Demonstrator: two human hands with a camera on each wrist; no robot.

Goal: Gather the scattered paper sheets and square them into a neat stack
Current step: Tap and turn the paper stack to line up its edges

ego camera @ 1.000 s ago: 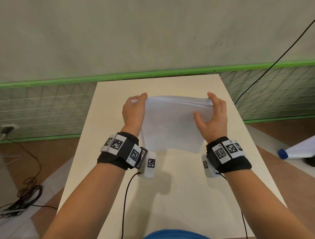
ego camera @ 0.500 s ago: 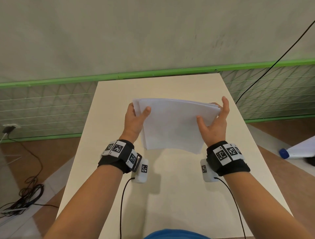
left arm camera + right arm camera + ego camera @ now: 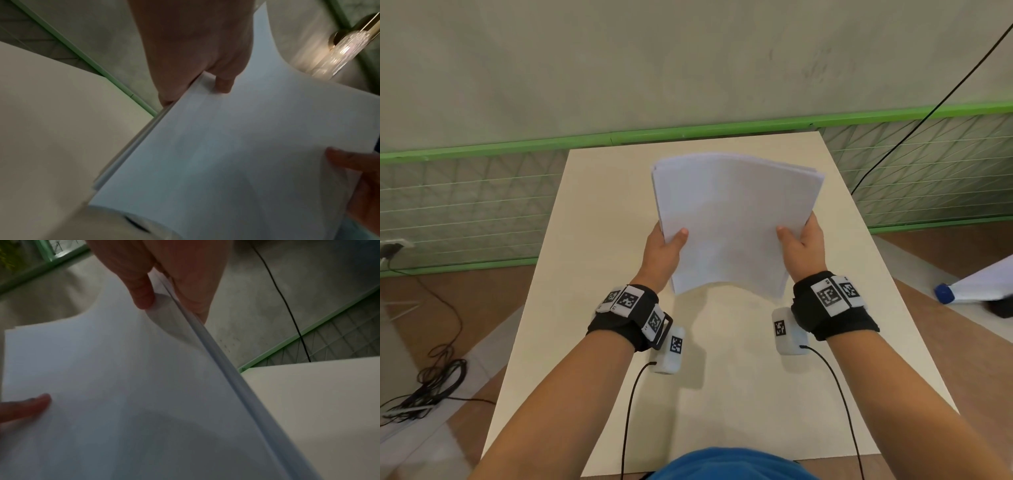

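Note:
A stack of white paper sheets is held up above the cream table, tilted with its far edge raised and its near edge bowed. My left hand grips the stack's left side, thumb on top and fingers hidden underneath. My right hand grips the right side the same way. In the left wrist view the paper stack shows slightly staggered left edges under my left hand. In the right wrist view the paper stack has a fairly even right edge beneath my right hand.
The table stands against a wall with a green rail. A black cable hangs at the right. Tangled cables lie on the floor at the left. A blue-capped white object lies on the floor at the right.
Both hands slid from the stack's top corners down to its lower sides. The sheets swung from hanging below the hands to standing up above them, and their edges look more even.

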